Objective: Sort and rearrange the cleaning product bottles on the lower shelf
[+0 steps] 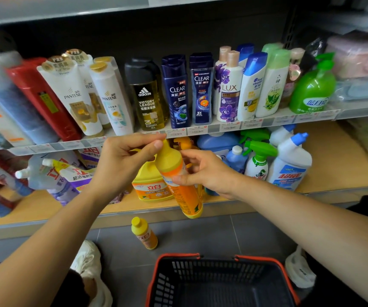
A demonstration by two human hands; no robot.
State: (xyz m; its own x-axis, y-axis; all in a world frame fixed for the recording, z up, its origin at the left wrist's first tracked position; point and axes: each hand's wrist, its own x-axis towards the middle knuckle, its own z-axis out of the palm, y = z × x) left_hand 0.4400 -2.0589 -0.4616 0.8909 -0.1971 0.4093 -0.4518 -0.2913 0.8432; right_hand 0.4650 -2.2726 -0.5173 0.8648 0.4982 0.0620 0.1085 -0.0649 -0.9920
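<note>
An orange bottle with a yellow cap hangs tilted in front of the lower shelf. My left hand pinches its yellow cap tip with thumb and fingers. My right hand grips the bottle's neck and upper body from the right. Behind it on the shelf stands a yellow jug with an orange label. To the right stand a blue jug, a green-trigger spray bottle and white toilet-cleaner bottles with blue caps. Refill pouches lie at the shelf's left.
A small yellow-capped orange bottle stands on the grey floor below the shelf. A black basket with a red rim sits on the floor near me. The upper shelf holds shampoo and body-wash bottles. White bags lie on the floor at both sides.
</note>
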